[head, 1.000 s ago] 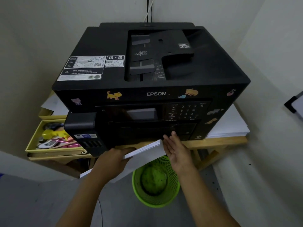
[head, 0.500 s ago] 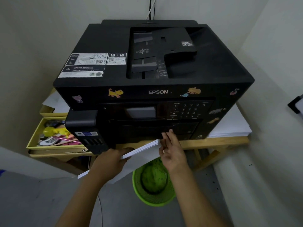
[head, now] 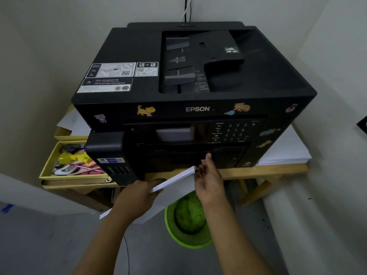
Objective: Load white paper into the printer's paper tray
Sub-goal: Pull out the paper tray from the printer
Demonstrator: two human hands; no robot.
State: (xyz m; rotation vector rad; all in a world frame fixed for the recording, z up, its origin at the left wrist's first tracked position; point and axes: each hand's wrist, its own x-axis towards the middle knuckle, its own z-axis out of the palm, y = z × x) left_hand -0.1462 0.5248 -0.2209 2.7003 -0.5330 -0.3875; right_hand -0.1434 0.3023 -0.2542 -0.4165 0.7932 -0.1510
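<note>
Below printer, hands grip paper (stacked).

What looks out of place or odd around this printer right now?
Loose sheets stick out askew from under the printer at its left. The yellow drawer beside it hangs open, cluttered. The paper stack in the left hand is tilted, not yet loaded.

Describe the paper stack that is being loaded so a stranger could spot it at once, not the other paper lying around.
Start at the black Epson printer on the wooden table. Just below its front edge, above the green wastebasket, the white paper stack is held tilted in the air: the left hand grips it and the right hand touches its far end. The other white pile lies flat on the table, right of the printer.
</note>
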